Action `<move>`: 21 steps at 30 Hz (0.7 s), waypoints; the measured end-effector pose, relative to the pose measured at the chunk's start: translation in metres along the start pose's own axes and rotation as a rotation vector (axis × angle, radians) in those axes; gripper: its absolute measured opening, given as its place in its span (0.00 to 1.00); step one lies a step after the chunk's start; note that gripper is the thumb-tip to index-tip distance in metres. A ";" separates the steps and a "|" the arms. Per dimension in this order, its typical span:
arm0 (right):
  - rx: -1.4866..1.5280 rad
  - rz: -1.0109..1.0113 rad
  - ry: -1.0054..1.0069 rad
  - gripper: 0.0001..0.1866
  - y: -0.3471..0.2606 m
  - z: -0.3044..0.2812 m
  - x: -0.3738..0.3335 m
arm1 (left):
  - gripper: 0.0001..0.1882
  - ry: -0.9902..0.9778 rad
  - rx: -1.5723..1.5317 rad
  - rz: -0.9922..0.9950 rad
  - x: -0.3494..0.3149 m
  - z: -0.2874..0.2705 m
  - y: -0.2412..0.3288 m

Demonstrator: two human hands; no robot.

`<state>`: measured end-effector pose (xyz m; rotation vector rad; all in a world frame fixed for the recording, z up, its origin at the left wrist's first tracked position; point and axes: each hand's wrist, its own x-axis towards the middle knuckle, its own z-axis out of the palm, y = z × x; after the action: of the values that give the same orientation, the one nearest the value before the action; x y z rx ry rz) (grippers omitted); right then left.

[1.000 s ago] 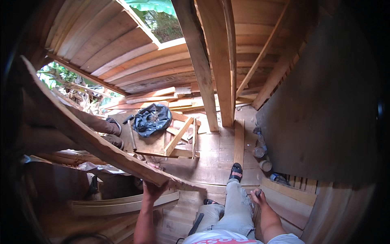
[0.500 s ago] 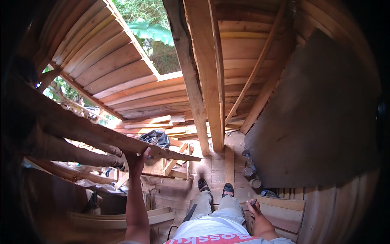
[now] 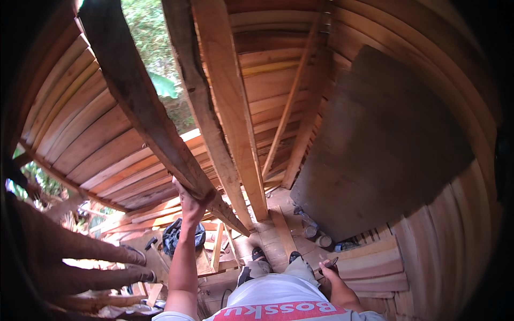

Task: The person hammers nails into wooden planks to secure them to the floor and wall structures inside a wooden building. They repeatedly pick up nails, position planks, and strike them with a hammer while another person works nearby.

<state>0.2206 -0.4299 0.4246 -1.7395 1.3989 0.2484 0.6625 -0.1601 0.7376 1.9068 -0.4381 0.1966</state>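
My left hand, arm stretched forward, is closed around a long rough-edged wooden plank near its lower end. The plank leans steeply toward the upper left, and its lower tip hangs or rests near the floor; I cannot tell which. Beside it stand another rough-edged plank and a wider, smoother board, both upright and apart from my hand. Low on my right side, my right hand is closed on a small dark slim object, too small to identify.
Another person's trousered legs are at the left. A black plastic bag and a hammer lie near wood offcuts. Plank walls surround a window opening. A large dark panel leans at right, with a clear bottle and jars by it.
The plank in my left hand has swung from nearly level at the left to steeply upright, close to the standing boards. The view has turned right, and more of the other person's legs shows.
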 end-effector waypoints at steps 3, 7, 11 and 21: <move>0.021 -0.045 -0.037 0.15 0.034 0.022 0.006 | 0.49 -0.067 -0.071 0.021 0.027 0.027 0.004; 0.114 -0.186 0.006 0.12 0.015 0.016 -0.044 | 0.50 -0.160 -0.193 0.008 0.047 0.061 0.011; 0.187 -0.068 -0.031 0.12 0.061 0.030 -0.044 | 0.52 -0.214 -0.171 0.001 0.065 0.099 0.020; 0.131 -0.085 0.016 0.12 0.120 0.029 -0.055 | 0.50 -0.110 -0.230 0.113 0.127 0.205 0.028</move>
<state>0.1072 -0.3701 0.3818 -1.6909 1.3193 0.0945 0.7534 -0.3847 0.7288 1.6734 -0.6171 0.1100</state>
